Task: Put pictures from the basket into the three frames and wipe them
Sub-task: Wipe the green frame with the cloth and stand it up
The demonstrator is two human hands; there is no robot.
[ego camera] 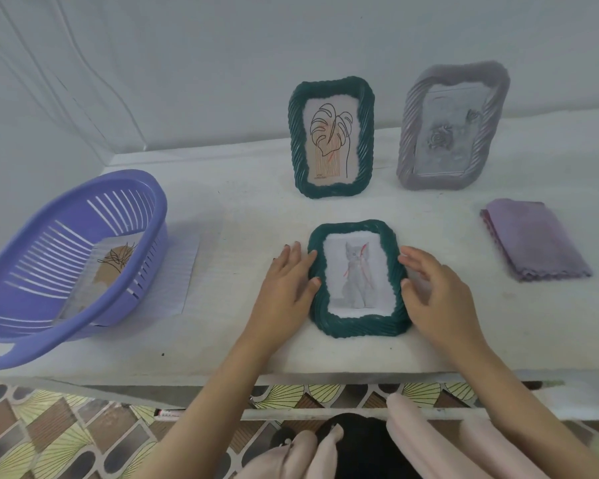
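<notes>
The green frame with the cat picture (pixel 359 325) lay flat on the counter (pixel 239 209), close to its front edge. The left grip (pixel 284 285) was released, fingers straight beside the left rim, thumb touching it. The right grip (pixel 436 292) arched loosely against the right rim, grasping nothing. Behind stood the leaf-picture frame (pixel 367 140) and the grey frame (pixel 407 140). The folded purple cloth (pixel 533 240) lay to the right, and one picture (pixel 113 267) remained in the purple basket (pixel 128 176) on the left.

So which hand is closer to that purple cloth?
Right. The right hand touches the right edge of the cat frame, on the side toward the cloth. The left hand is at the frame's left edge, farther away.
</notes>
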